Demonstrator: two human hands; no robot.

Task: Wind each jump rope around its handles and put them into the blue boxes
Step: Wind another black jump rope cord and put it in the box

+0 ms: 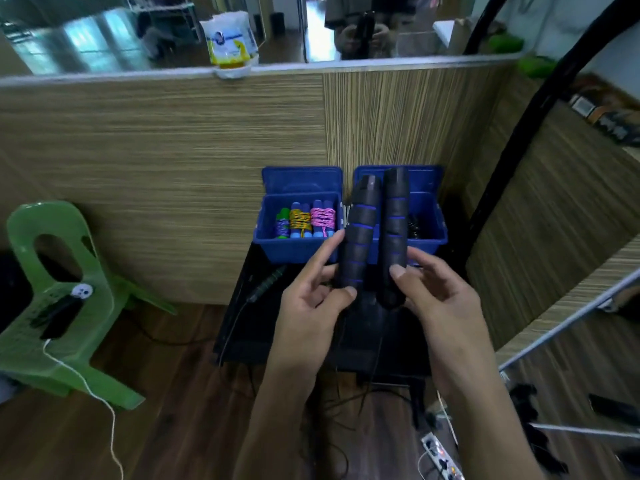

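1. One view only, head-worn; the scene is seen from above, facing forward and down.
2. Wide-angle lens: straight edges, such as the wood partition (166,161), are bowed toward the frame borders.
3. Close range: the left hand (308,303) and right hand (440,299) are seen near, at lower centre, forearms entering from the bottom edge.
4. The two blue boxes (298,251) sit centre frame, just beyond the hands, on a black table (242,327).
5. The floor is taken in at the bottom, a green chair (59,299) at the left edge.
6. No second view is given, so no overlap.
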